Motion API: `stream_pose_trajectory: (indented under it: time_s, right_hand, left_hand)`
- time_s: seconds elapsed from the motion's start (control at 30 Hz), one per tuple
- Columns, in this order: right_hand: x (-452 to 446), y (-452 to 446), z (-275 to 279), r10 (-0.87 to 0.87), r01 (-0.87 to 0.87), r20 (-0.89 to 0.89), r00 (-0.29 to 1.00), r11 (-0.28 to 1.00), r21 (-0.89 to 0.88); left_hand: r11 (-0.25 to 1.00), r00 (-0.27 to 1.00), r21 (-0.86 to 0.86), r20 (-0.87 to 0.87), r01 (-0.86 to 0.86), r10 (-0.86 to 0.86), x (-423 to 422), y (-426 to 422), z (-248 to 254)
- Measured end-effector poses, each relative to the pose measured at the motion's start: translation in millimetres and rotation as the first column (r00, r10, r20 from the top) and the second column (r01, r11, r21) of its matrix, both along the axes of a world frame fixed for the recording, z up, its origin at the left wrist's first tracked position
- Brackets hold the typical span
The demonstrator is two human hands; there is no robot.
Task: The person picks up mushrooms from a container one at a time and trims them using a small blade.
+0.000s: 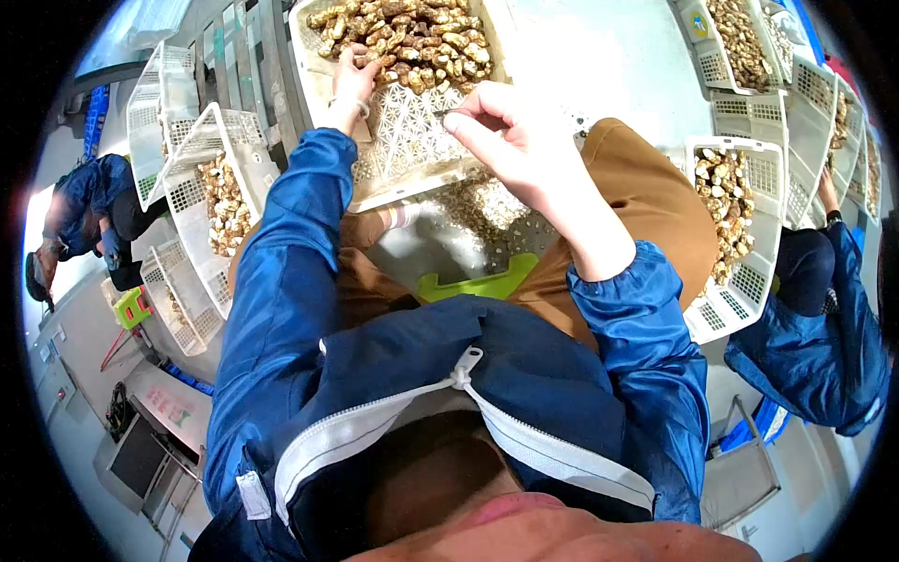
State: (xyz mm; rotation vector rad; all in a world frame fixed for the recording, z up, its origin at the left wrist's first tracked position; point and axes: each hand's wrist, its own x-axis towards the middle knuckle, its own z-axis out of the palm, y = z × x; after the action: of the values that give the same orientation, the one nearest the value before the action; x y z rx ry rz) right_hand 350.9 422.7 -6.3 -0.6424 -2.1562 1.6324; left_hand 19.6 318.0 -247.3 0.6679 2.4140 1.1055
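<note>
My left hand (352,82) reaches to the left edge of a pile of knobbly brown-and-cream pieces (412,42) that look like mushrooms. Its fingers are a little apart and touch the pile; I see nothing held in them. The pile fills the far part of a white plastic crate (398,190), whose patterned floor shows at the near end. Over the crate's near right side, my right hand (501,131) is closed in a pinch. A small, thin dark tip shows at its fingertips; what it belongs to is hidden.
Light-coloured trimmings (487,211) litter the floor below the crate, near a green plastic stool (479,281). White baskets of similar pieces stand left (223,201) and right (726,211). Co-workers in blue sit at left (89,211) and right (815,347). A slatted pallet (248,70) lies left.
</note>
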Motion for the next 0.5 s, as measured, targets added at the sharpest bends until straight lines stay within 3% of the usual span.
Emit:
stream_pose_trajectory:
  time_s: [0.07,0.13,0.2,0.27,0.33,0.4,0.43,0.5]
  right_hand:
    - [1.4,-1.1,0.3,0.000,0.000,-0.023,1.000,1.000,0.007]
    - [1.4,-4.8,-7.4,-0.017,0.015,-0.054,0.998,0.999,-0.037]
    - [-2.3,-7.4,-13.1,-0.029,0.021,-0.079,0.996,0.995,-0.093]
    - [-6.2,-11.5,-13.9,-0.035,0.020,-0.092,0.995,0.987,-0.160]
    - [-7.1,-17.4,-3.3,0.001,-0.012,-0.096,0.995,0.994,-0.109]
    - [-9.4,-25.1,-6.7,0.049,-0.062,-0.165,0.985,0.995,-0.078]
    - [-2.4,-20.7,5.4,0.089,-0.083,-0.107,0.990,0.995,0.057]
    - [-4.0,-16.3,-2.2,0.107,-0.067,-0.239,0.965,0.984,0.167]
  left_hand:
    - [0.974,0.975,0.185,0.153,0.129,-0.158,13.6,-9.2,28.5]
    - [0.957,0.825,0.291,0.536,0.019,-0.180,58.3,-13.0,105.6]
    - [0.930,0.694,0.369,0.672,-0.009,-0.259,100.4,-26.5,167.9]
    - [0.872,0.569,0.487,0.704,0.048,-0.425,123.0,-45.0,207.8]
    - [0.879,0.560,0.477,0.732,-0.016,-0.387,150.0,-54.9,238.7]
    - [0.883,0.635,0.470,0.679,0.010,-0.369,166.3,-64.0,246.4]
    - [0.887,0.687,0.460,0.636,0.028,-0.352,174.9,-64.0,247.3]
    - [0.883,0.758,0.459,0.541,0.097,-0.364,179.8,-66.7,245.6]
